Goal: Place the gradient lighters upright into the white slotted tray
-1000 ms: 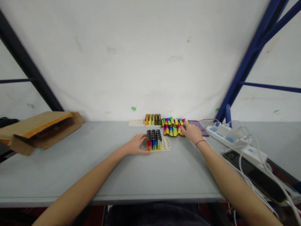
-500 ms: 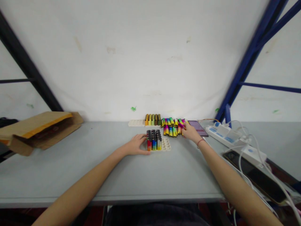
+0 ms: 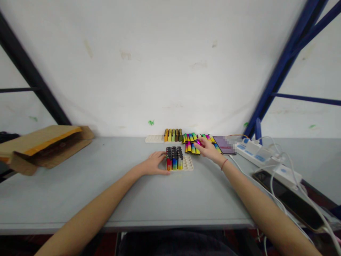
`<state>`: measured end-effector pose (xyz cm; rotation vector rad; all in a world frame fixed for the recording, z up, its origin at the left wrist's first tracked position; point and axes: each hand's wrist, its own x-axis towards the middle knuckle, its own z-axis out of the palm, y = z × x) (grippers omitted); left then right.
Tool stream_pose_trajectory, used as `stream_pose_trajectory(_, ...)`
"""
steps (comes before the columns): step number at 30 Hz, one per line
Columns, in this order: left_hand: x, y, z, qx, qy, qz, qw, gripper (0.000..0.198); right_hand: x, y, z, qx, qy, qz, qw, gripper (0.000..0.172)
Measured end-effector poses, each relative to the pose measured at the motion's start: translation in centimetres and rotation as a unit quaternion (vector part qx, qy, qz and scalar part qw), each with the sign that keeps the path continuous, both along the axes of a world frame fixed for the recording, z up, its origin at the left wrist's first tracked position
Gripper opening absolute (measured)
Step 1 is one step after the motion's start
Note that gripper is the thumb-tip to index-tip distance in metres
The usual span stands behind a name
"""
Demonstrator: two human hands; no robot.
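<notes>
A white tray (image 3: 188,163) on the grey table holds several upright rainbow-coloured lighters (image 3: 174,158) on its left part. My left hand (image 3: 153,164) rests against the tray's left side, fingers curled on it. Behind lies a heap of loose rainbow lighters (image 3: 192,143). My right hand (image 3: 209,149) hovers over the heap's right part, fingers pinched on a pink lighter (image 3: 198,142). Further back a second white tray (image 3: 155,139) carries a row of orange and green lighters (image 3: 173,135).
An open cardboard box (image 3: 42,145) lies at the far left. A phone (image 3: 225,144) lies right of the heap. A white power strip (image 3: 263,156) with cables and a dark tablet (image 3: 290,199) occupy the right side. Blue shelf posts (image 3: 277,78) rise behind.
My right hand has moved left across the heap and lifted a pink lighter out of it. My left hand has stayed at the tray.
</notes>
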<state>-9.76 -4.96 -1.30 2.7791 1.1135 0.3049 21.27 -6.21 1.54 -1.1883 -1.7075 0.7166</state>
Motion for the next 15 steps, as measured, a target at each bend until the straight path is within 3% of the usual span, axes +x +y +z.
stream_pose_trajectory(6, 0.0, -0.1, 0.2, -0.004, -0.009, -0.005, 1.000, 0.085, -1.0, -0.7, 0.2, -0.036, 0.002, 0.019, 0.999, 0.046)
stream_pose_trajectory(15, 0.0, -0.2, 0.2, -0.005, -0.002, 0.000, 1.000, 0.085, -2.7, -0.8, 0.4, -0.164, 0.208, 0.030, 0.964, 0.061)
